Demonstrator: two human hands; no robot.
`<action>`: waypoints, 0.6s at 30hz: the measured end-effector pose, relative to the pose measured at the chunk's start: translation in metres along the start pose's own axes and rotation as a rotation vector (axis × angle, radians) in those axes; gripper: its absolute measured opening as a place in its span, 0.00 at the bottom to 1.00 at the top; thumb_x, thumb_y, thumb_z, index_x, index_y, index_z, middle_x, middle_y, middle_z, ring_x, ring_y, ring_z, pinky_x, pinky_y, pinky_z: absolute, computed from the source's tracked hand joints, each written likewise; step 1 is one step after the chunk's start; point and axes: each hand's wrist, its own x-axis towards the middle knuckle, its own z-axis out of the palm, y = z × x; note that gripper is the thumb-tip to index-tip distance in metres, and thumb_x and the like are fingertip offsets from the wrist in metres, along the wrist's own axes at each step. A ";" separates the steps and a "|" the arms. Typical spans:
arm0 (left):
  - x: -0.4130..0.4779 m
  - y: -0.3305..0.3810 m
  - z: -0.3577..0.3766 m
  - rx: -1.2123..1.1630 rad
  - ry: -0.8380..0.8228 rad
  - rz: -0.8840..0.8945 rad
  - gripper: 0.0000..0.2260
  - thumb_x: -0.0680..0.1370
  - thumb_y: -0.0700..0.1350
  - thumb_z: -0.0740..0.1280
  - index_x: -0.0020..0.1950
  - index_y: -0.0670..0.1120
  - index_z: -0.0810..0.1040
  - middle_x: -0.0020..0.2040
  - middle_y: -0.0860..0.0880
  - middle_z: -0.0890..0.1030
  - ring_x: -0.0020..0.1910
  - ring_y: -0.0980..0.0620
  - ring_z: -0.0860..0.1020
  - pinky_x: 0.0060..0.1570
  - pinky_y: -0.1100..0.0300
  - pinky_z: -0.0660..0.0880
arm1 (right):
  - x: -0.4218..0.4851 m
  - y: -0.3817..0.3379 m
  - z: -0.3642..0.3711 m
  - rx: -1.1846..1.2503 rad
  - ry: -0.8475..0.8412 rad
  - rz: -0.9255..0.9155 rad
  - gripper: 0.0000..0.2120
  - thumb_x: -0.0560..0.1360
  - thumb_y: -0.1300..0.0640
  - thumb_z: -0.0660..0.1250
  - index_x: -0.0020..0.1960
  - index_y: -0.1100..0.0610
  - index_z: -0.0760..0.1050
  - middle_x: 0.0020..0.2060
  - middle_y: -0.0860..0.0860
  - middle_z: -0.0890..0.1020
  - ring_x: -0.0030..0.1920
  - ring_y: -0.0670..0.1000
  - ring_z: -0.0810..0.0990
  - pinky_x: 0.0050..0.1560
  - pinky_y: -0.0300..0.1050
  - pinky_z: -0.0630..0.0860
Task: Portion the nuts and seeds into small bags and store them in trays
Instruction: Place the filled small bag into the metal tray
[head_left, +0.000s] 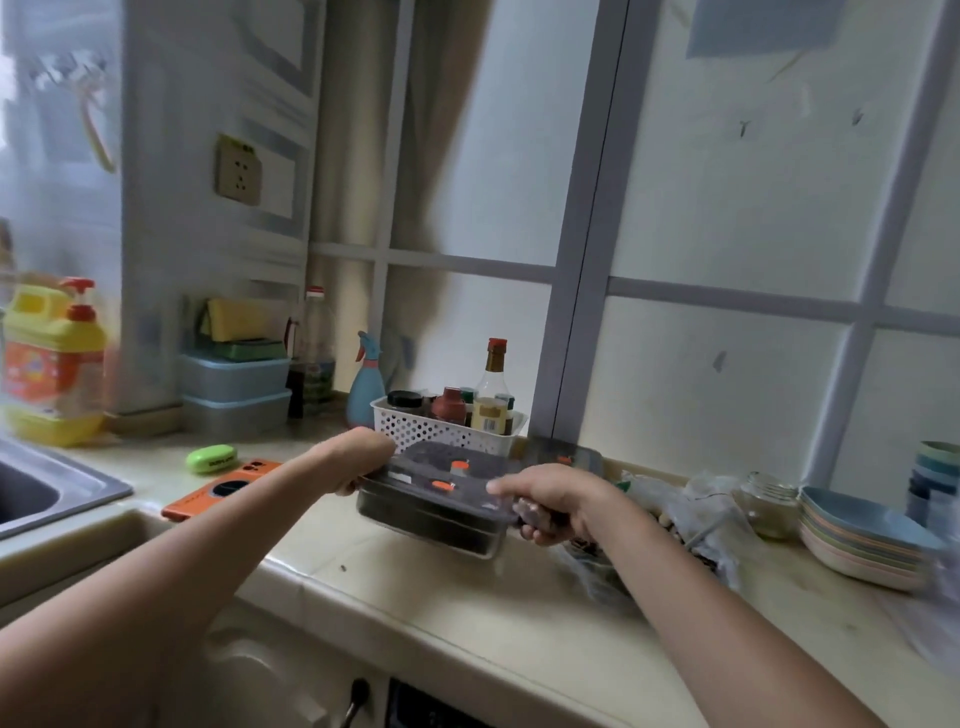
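Kitchen table (415, 597) lies just beneath the lidded tray (441, 499), held tilted in the air; left hand (363, 457) and right hand (550, 499) each curl round one end. With that tilt, I'd fear a grip slipping and the tray spilling.

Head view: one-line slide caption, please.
Left hand and right hand hold a lidded tray over the counter.

Orange tabs dot a dark grey tray (441, 499) above a cream counter (467, 597)
The white basket (441, 431) is patterned all over with round holes; the phone (218, 493) is orange, the case (211, 459) beside it lime green. A yellow jug (52, 358) carries an orange label and a red pump, the sponge (239, 322) is yellow and green, the boxes (234, 374) pale blue, the spray bottle (366, 384) blue with an orange-red trigger, the plates (857, 545) pastel blue, pink and cream
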 end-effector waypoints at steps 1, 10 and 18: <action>-0.003 -0.001 0.001 0.006 -0.001 0.000 0.12 0.82 0.49 0.60 0.57 0.44 0.79 0.41 0.44 0.80 0.32 0.52 0.72 0.24 0.64 0.64 | -0.001 -0.001 0.003 -0.081 -0.024 0.024 0.10 0.77 0.51 0.74 0.49 0.56 0.78 0.25 0.50 0.74 0.25 0.47 0.75 0.28 0.37 0.72; -0.033 -0.016 0.027 0.323 0.157 0.144 0.12 0.83 0.49 0.59 0.58 0.43 0.76 0.51 0.43 0.80 0.43 0.46 0.78 0.33 0.60 0.74 | 0.000 0.011 0.012 -0.277 0.053 -0.057 0.12 0.73 0.52 0.79 0.44 0.58 0.79 0.22 0.51 0.72 0.20 0.47 0.69 0.24 0.35 0.68; -0.037 -0.030 0.019 0.393 -0.245 0.486 0.48 0.70 0.71 0.71 0.82 0.50 0.59 0.80 0.50 0.59 0.77 0.49 0.60 0.77 0.54 0.59 | 0.001 -0.001 0.011 -0.404 0.037 0.013 0.14 0.72 0.51 0.80 0.39 0.57 0.78 0.26 0.52 0.69 0.24 0.49 0.64 0.27 0.40 0.63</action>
